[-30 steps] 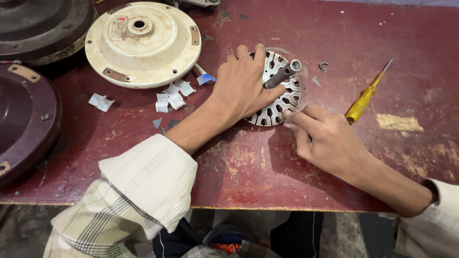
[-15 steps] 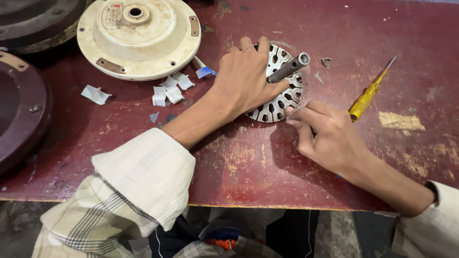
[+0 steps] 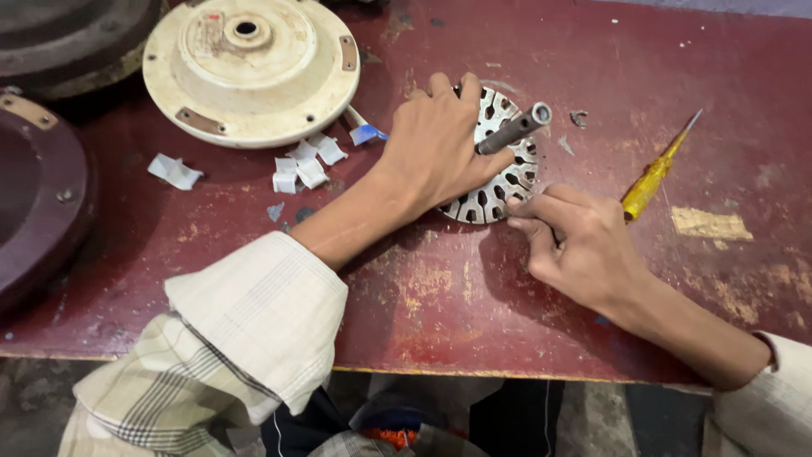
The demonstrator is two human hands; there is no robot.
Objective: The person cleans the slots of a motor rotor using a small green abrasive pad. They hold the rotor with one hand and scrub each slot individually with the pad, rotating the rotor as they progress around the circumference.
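Now your left hand (image 3: 440, 148) lies with fingers spread flat over the slotted metal stator disc (image 3: 507, 173) on the red bench (image 3: 440, 296); your right hand (image 3: 584, 245) pinches at its near rim. Sharp slots could nick you, and the disc could skid. What your right fingers pinch stays hidden.

Bare red table (image 3: 440, 296) lies open near my edge. Beside my right hand (image 3: 584, 245) a yellow-handled screwdriver (image 3: 651, 173) blocks the way; left of my left hand (image 3: 436, 148), white paper scraps (image 3: 309, 165) and a cream round metal cover (image 3: 249, 68) crowd in.
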